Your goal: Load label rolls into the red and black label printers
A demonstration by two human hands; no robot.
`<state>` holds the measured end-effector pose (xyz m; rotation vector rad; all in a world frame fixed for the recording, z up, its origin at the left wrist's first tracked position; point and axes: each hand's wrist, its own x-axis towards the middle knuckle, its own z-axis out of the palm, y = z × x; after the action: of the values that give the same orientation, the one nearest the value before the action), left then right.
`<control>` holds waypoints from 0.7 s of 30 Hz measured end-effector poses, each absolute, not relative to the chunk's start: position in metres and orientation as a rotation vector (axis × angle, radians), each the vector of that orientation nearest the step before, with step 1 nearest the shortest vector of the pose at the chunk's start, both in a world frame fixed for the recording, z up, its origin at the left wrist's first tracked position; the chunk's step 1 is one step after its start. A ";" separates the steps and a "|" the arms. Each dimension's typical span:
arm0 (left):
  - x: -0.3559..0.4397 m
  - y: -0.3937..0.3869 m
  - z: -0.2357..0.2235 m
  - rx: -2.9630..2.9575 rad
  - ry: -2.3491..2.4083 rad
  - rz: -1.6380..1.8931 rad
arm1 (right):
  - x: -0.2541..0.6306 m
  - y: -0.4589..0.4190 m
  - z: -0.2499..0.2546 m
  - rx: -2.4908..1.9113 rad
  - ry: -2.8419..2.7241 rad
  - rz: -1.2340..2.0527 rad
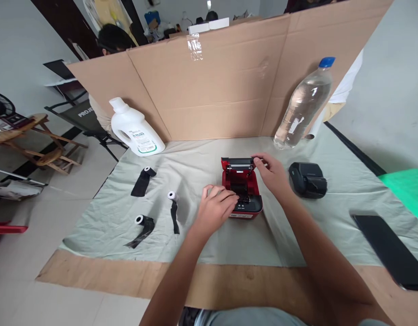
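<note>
A small red and black thermal printer point(254, 185) sits on the cloth in front of me with its lid raised. My right hand point(270, 172) grips the right corner of that lid between thumb and fingers. Bent over the printer's left side, my left hand point(217, 206) has its fingertips at the front rim of the paper compartment. Something dark lies inside, partly covered by these fingers. To the left are three small rolls with black strips unwound: an upper roll point(143, 182), a middle roll point(173, 210) and a lower roll point(143, 230).
A black device point(308, 180) stands right of the printer, with a phone point(390, 251) near the front edge. A white jug point(136, 129) and a large water bottle point(304, 106) lean by the cardboard screen point(212, 90). People are partly visible behind it.
</note>
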<state>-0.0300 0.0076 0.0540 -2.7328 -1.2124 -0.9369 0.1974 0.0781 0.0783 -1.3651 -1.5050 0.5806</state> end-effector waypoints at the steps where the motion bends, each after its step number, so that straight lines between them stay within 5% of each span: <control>1: -0.032 0.007 0.054 -2.695 -1.164 -0.919 | 0.196 0.074 0.073 -1.357 -1.471 0.593; 11: -0.036 -0.004 0.040 -2.585 -1.090 -1.101 | 0.188 0.018 0.016 -1.294 -1.219 0.846; 18: -0.024 0.028 0.019 -2.430 -2.548 -2.213 | 0.186 0.016 0.008 -1.224 -1.104 1.094; 21: -0.020 0.036 0.014 -2.401 -2.788 -2.609 | 0.186 0.017 0.003 -1.189 -1.075 1.130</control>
<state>-0.0202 0.0363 0.0136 -2.4010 -2.7880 -2.6086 0.1861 0.0165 0.0034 -1.1885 -1.0746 1.1295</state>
